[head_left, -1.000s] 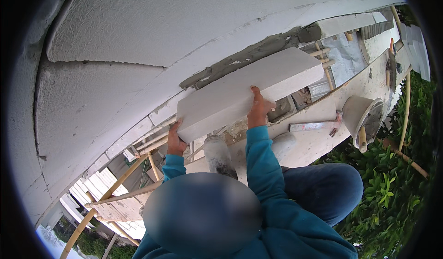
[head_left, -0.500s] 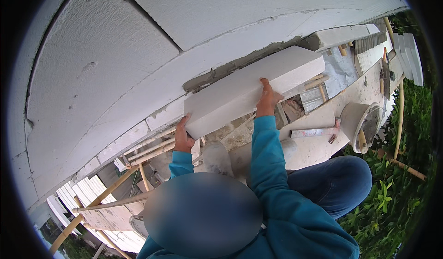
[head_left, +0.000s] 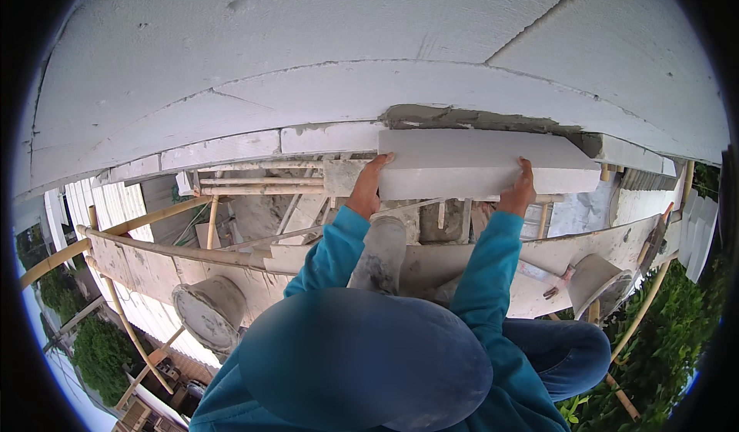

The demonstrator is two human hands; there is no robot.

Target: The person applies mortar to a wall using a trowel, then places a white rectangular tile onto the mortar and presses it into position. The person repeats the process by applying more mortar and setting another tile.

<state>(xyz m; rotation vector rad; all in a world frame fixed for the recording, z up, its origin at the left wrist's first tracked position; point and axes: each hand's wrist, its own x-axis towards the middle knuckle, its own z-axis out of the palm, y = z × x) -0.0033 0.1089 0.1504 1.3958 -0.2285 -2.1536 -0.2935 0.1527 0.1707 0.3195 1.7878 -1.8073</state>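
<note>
A long white aerated concrete block [head_left: 454, 151] is gripped between my two hands, level and close against the wall. My left hand [head_left: 368, 186] is closed on its left end, while my right hand [head_left: 519, 188] grips its near face toward the right. Just behind the block, grey mortar [head_left: 477, 116] is smeared along the foot of the white block wall [head_left: 323, 86]. More white blocks [head_left: 223, 149] continue the row to the left, and another block [head_left: 627, 153] continues it to the right. Whether the block's underside touches anything is hidden.
Below me is a plank platform [head_left: 431, 259] with bamboo poles [head_left: 181, 247]. A mortar-stained bucket [head_left: 208, 309] stands at left, another bucket [head_left: 596, 282] at right. Near the right bucket lies a flat tool with a stained handle [head_left: 543, 274]. Green foliage [head_left: 677, 309] grows beyond the platform.
The view has turned, so the wall and the block now lie nearly level across it. Both hands still hold the block, which sits close along the mortar strip. The left bucket has come into fuller view.
</note>
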